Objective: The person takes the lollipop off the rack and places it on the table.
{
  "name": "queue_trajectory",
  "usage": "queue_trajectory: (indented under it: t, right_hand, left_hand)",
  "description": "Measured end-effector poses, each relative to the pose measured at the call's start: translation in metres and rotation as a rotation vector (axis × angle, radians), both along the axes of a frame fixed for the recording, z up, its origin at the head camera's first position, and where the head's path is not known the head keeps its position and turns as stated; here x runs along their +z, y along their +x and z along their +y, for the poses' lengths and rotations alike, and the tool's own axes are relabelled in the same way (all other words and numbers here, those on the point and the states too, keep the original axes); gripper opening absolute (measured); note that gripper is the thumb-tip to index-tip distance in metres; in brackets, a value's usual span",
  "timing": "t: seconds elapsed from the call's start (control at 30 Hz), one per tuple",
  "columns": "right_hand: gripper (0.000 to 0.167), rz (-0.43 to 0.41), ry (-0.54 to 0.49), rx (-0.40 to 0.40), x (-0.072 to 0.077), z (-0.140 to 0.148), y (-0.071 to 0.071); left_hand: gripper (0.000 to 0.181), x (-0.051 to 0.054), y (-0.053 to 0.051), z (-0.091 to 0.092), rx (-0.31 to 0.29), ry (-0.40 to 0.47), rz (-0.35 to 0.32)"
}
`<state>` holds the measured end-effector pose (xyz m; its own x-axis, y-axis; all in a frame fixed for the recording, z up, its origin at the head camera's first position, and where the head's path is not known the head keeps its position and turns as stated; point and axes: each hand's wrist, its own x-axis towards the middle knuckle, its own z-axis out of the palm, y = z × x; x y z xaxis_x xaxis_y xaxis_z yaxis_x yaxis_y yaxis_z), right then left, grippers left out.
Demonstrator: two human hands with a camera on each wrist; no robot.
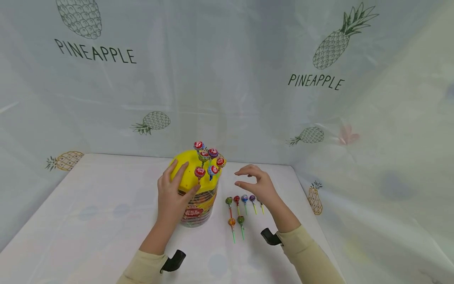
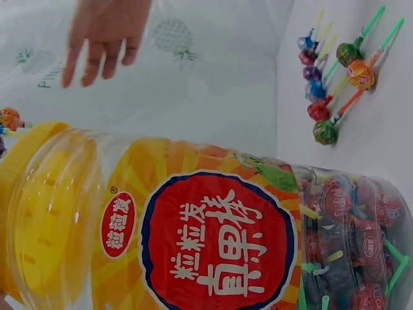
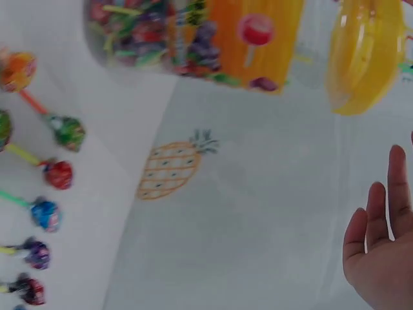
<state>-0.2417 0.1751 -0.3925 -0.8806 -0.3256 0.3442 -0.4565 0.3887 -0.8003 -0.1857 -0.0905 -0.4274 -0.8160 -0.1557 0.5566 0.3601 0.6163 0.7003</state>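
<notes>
A clear jar (image 2: 122, 155) with a yellow lid (image 1: 184, 179) stands upright on the white table, lollipops visible inside it in the left wrist view. Several lollipops (image 1: 200, 172) stick up from the lid's right part. My left hand (image 1: 172, 197) rests on the lid's left and near side, fingers spread. To the right of the jar, my right hand (image 1: 260, 187) is raised above the table, thumb and fingers apart, nothing between them. The right wrist view shows its fingers (image 3: 377, 219) loosely extended beside the yellow lid (image 3: 364, 58).
Several wrapped lollipops lie on the table right of the jar, among them an orange one (image 1: 231, 221) and a green one (image 1: 240, 219) nearer the front. A pineapple-print sheet (image 1: 227, 86) hangs behind the white table (image 1: 117, 189).
</notes>
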Motion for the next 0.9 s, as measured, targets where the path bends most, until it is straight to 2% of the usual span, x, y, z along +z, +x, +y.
queue_trajectory:
  t: [0.2,0.37,0.6,0.9]
  right_hand:
    - [0.023,0.064,-0.153,0.041,0.018,-0.016,0.003]
    - [0.026,0.079,-0.221,0.055,0.028,-0.031,0.004]
    - [0.026,0.079,-0.271,0.082,0.033,-0.044,0.005]
    - [0.026,0.077,-0.270,0.080,0.033,-0.051,0.002]
  left_hand:
    - [0.068,-0.001,0.003,0.001,0.006,-0.006,0.001]
    - [0.065,0.000,0.004,0.002,0.006,0.002,0.010]
    - [0.065,0.002,0.006,-0.001,-0.008,-0.027,0.001]
    - [0.067,0.015,0.007,-0.017,-0.080,-0.125,-0.097]
